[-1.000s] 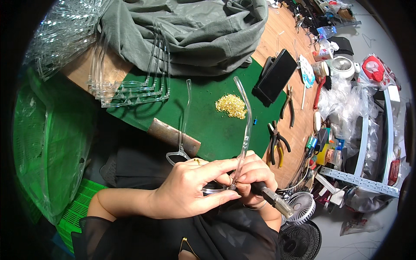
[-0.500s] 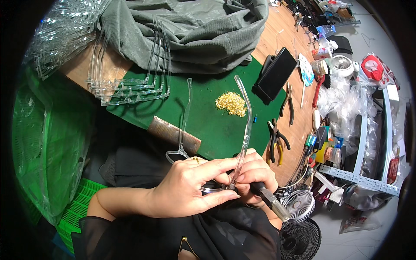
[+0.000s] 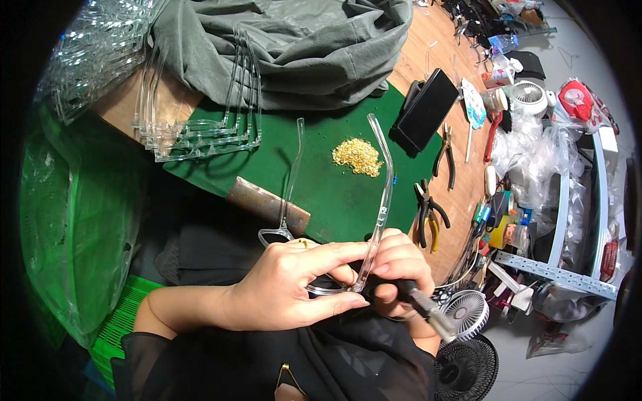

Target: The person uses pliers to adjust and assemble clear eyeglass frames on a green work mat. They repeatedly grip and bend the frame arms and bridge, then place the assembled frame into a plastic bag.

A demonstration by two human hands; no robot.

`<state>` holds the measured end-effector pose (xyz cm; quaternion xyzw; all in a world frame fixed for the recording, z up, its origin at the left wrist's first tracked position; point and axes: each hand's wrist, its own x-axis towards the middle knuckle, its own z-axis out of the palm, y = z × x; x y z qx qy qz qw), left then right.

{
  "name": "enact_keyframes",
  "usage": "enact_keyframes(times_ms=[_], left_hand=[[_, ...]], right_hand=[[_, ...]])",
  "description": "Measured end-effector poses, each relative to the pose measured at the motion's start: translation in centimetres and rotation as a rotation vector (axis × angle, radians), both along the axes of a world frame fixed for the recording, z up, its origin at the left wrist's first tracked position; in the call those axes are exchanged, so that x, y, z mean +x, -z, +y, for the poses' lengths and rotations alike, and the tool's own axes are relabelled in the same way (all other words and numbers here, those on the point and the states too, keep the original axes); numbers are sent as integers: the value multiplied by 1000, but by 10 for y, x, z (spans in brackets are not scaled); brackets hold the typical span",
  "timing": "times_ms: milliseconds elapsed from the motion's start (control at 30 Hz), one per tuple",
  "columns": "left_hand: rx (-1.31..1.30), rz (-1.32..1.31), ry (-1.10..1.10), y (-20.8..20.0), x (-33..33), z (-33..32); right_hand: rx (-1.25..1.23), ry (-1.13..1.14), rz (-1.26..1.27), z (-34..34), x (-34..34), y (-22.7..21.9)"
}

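The left hand [image 3: 287, 284] has its fingers and thumb closed on the clear glasses [image 3: 382, 217] by the rim. The right hand [image 3: 401, 267] is curled round a dark-handled tool [image 3: 438, 321]. The glasses are at the near edge of the green mat [image 3: 324, 194], arms reaching over it. Gold-coloured bits [image 3: 358, 158] lie heaped on the mat, a black phone [image 3: 428, 110] at its far right corner, more clear frames [image 3: 207, 155] at its left.

Clear glasses [image 3: 381, 217] are held with both arms unfolded, extending away from the body, beside a dark-gripped tool [image 3: 432, 315] whose greyish end slants down rightward.
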<state>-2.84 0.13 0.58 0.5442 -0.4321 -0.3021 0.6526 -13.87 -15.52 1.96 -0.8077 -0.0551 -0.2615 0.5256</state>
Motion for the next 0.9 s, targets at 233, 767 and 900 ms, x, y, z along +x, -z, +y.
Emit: enact_keyframes(times_ms=[233,767,900], left_hand=[[-37,18,26,0,5,-1],[39,0,32,2,5,-4],[77,10,49,1,5,-3]], right_hand=[[-278,-81,551,-24,-22,-8],[-186,-332,1088,-23,-12,-51],[-330,-237,1056,-21,-16,-50]])
